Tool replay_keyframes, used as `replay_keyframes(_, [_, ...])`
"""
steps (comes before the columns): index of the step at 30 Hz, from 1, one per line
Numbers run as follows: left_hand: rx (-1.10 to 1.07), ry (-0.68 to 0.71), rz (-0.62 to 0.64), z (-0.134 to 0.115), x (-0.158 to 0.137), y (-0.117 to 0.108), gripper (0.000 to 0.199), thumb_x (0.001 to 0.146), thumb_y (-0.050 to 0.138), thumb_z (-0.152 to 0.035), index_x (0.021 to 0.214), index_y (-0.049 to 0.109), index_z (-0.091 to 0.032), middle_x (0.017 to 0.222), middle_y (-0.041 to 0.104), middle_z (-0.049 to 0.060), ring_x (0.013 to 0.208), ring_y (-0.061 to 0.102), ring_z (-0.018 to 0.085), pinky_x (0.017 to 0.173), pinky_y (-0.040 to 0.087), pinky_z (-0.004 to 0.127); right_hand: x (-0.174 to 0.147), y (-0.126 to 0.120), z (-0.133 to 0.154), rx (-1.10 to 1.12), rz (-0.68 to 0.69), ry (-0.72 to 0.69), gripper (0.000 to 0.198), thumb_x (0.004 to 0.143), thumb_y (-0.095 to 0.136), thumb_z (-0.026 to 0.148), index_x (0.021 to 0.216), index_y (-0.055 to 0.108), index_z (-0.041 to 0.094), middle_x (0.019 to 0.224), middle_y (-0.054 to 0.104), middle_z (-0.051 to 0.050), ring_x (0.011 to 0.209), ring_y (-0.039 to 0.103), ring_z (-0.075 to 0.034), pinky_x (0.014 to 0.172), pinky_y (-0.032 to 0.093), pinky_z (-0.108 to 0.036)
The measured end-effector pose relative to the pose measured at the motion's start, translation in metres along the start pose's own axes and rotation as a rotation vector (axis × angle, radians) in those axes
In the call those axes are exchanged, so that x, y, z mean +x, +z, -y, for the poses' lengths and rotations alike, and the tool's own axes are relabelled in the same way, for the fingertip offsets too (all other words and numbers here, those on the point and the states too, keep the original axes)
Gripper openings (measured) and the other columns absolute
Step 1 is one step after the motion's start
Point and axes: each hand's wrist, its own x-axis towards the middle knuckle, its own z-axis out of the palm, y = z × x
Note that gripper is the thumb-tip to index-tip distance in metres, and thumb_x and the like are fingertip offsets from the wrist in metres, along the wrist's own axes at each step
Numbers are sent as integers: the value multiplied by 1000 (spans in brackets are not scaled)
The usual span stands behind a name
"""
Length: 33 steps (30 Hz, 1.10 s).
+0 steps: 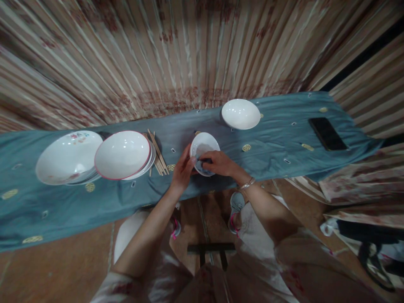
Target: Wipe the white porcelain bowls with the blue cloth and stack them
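A small white bowl [205, 141] is tilted toward me above the middle of the covered table. My left hand [183, 169] grips its left side, the thumb over the rim and the other fingers behind, mostly hidden. Inside the bowl, my right hand [220, 163] is closed, its bent fingers pressing a bluish-grey piece of what looks like cloth [201, 165] against the inner wall. Part of this cloth is hidden under the fingers. Left of the bowl lie several wooden chopsticks [160, 156], side by side on the tablecloth.
A red-rimmed bowl [122, 155] tops a stack at left, beside a larger flowered bowl [67, 158] on another stack. One white bowl [241, 114] stands at the back; a black phone [327, 134] lies right. A blue-green tablecloth [271, 160] covers the narrow table before a curtain [176, 54].
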Motion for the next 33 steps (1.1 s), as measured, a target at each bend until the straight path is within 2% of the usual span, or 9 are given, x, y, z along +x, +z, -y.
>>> replay_keyframes(7, [32, 35, -22, 1, 1, 0, 78, 81, 65, -63, 147, 51, -24, 140, 63, 8, 107, 66, 27, 71, 66, 34, 2, 7, -8, 379, -26, -35, 27, 78, 58, 18, 97, 78, 14, 82, 74, -1, 74, 64, -14, 69, 48, -24])
replay_keyframes(11, [19, 31, -17, 2, 1, 0, 73, 84, 64, -58, 148, 50, -25, 142, 61, 7, 113, 64, 29, 72, 66, 35, 3, 10, -9, 561, -22, -80, 27, 78, 58, 22, 94, 77, 13, 80, 71, 0, 72, 62, -13, 70, 47, -24])
replay_keyframes(14, [14, 22, -11, 3, 1, -1, 72, 85, 63, -56, 149, 49, -25, 144, 60, 7, 116, 64, 29, 74, 66, 35, 5, 12, -8, 616, -60, -99, 25, 79, 61, 26, 94, 76, 13, 82, 72, 0, 76, 63, -14, 73, 48, -25])
replay_keyframes(21, [-6, 5, -12, 3, 1, -1, 74, 87, 63, -52, 151, 45, -21, 148, 57, 10, 123, 61, 31, 80, 65, 39, 9, 22, -6, 499, -258, -153, 18, 83, 62, 27, 93, 73, 18, 98, 75, -3, 93, 68, -18, 86, 50, -29])
replay_keyframes(27, [40, 47, -11, 3, 0, -1, 75, 86, 62, -58, 149, 47, -22, 149, 56, 9, 127, 59, 31, 86, 64, 40, 14, 30, -9, 286, -436, -232, 23, 87, 56, 20, 105, 70, 19, 121, 70, -10, 115, 64, -21, 100, 50, -35])
replay_keyframes(30, [56, 42, 1, 1, 0, -1, 75, 86, 61, -59, 150, 47, -23, 144, 60, 9, 121, 62, 30, 82, 65, 37, 16, 30, -11, 129, -494, -243, 24, 89, 54, 18, 107, 70, 18, 126, 68, -13, 122, 60, -24, 110, 44, -40])
replay_keyframes(33, [56, 41, 2, -2, -2, -1, 76, 85, 61, -60, 150, 47, -23, 146, 58, 9, 121, 62, 30, 77, 65, 36, 16, 28, -12, -17, -516, -222, 24, 90, 52, 16, 107, 70, 18, 125, 68, -13, 121, 59, -27, 111, 43, -44])
